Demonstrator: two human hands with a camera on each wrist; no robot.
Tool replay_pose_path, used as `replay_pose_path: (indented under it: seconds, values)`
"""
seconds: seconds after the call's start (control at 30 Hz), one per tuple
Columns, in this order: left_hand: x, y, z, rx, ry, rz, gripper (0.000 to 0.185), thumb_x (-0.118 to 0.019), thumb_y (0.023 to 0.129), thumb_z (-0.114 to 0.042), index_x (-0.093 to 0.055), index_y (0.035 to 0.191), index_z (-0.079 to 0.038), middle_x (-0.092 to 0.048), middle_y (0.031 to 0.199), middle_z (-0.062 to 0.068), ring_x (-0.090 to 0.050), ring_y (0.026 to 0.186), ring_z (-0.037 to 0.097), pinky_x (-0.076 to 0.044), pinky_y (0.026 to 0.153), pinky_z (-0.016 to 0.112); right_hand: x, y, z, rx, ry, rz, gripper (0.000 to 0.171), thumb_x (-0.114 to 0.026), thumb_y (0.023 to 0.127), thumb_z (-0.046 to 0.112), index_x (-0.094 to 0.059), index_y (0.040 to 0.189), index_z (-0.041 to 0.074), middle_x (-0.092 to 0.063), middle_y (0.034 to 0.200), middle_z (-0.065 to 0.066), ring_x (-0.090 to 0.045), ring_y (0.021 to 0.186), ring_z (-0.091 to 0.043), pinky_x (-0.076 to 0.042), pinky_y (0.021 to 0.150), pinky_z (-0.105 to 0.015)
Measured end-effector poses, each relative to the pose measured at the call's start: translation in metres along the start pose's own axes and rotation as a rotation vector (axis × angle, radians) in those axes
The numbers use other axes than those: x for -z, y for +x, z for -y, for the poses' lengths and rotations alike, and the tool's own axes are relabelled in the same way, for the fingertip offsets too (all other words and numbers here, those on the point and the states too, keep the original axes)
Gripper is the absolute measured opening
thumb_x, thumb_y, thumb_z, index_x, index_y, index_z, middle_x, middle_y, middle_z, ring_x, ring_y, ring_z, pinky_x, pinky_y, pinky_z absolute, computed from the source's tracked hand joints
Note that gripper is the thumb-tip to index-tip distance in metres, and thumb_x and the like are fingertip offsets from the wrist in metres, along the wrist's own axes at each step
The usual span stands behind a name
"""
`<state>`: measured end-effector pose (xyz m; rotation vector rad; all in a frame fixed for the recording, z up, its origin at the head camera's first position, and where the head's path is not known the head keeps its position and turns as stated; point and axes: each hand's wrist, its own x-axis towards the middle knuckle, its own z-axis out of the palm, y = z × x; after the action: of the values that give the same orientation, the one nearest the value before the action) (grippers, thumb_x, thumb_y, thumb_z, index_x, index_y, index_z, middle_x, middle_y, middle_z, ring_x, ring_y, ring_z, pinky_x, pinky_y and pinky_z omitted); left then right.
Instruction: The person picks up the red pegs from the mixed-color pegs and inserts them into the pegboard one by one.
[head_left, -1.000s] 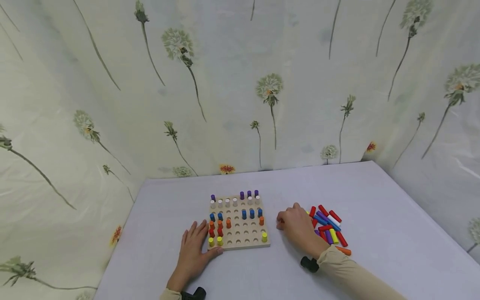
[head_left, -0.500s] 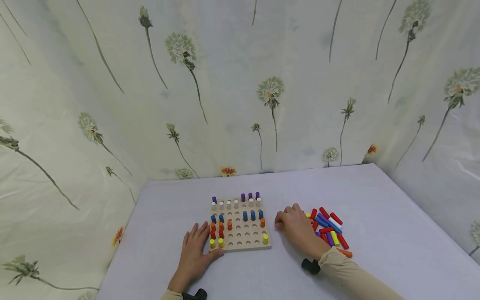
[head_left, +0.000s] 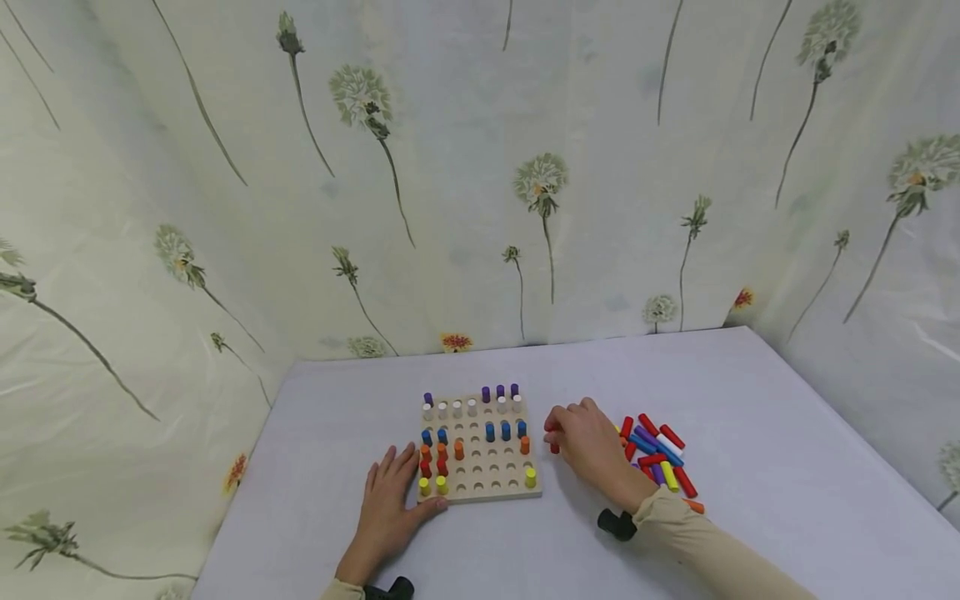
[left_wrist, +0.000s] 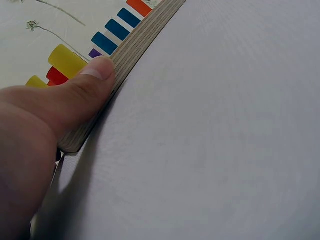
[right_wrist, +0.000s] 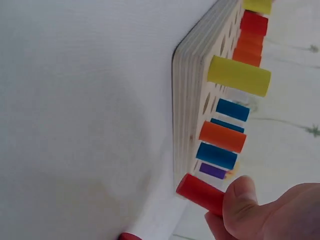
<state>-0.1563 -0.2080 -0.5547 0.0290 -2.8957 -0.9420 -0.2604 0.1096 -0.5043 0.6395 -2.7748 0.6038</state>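
A wooden pegboard stands on the table with coloured pegs upright in rows and several bare holes. My left hand rests at its front left corner, fingers spread along the left side. In the left wrist view the thumb presses the board's front edge beside a yellow peg. Right of the board, my right hand pinches a red peg between thumb and fingers. That peg points downward, its lower end free, and overlaps the board's edge in the right wrist view.
A loose pile of pegs, with a blue peg and a white peg among them, lies right of my right hand. An orange peg lies by the sleeve. A floral curtain hangs behind the table.
My right hand has lifted slightly and shifted a little left, and the red peg now shows under its fingers. The left hand stays at the board.
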Motion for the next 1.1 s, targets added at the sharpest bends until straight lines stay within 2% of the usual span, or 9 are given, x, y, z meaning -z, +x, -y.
replay_pose_path:
  seconds: [0.27, 0.53, 0.87, 1.1]
  values:
    - [0.001, 0.001, 0.002, -0.027, 0.002, -0.018, 0.092, -0.082, 0.086, -0.058, -0.053, 0.155, -0.004, -0.045, 0.167, 0.014, -0.023, 0.162, 0.043, -0.010, 0.131, 0.069, 0.008, 0.008, 0.017, 0.010, 0.042, -0.049, 0.006, -0.086, 0.090, 0.013, -0.080, 0.089, 0.012, -0.072, 0.078, 0.004, -0.047, 0.075, -0.014, -0.044, 0.060, -0.022]
    - [-0.001, 0.002, 0.004, -0.036, -0.003, -0.018, 0.092, -0.083, 0.086, -0.057, -0.053, 0.155, -0.004, -0.045, 0.167, 0.014, -0.023, 0.162, 0.042, -0.010, 0.131, 0.069, 0.018, 0.016, 0.034, 0.080, 0.089, -0.112, 0.007, -0.087, 0.088, 0.009, -0.082, 0.092, 0.009, -0.074, 0.080, 0.002, -0.047, 0.076, -0.014, -0.045, 0.063, -0.022]
    - [-0.001, 0.001, 0.005, -0.025, -0.006, -0.009, 0.092, -0.083, 0.086, -0.057, -0.052, 0.155, -0.004, -0.045, 0.167, 0.013, -0.022, 0.162, 0.041, -0.009, 0.131, 0.067, 0.011, 0.021, 0.050, 0.176, 0.277, -0.127, 0.010, -0.085, 0.087, 0.004, -0.084, 0.096, 0.009, -0.077, 0.084, 0.002, -0.047, 0.078, -0.009, -0.046, 0.064, -0.018]
    - [0.000, -0.001, 0.004, -0.053, -0.007, -0.024, 0.092, -0.082, 0.086, -0.058, -0.054, 0.154, -0.003, -0.046, 0.166, 0.015, -0.025, 0.161, 0.044, -0.012, 0.130, 0.070, 0.000, 0.021, 0.063, 0.201, 0.399, -0.108, 0.010, -0.087, 0.086, 0.005, -0.083, 0.092, 0.012, -0.076, 0.084, 0.006, -0.051, 0.080, -0.008, -0.049, 0.068, -0.022]
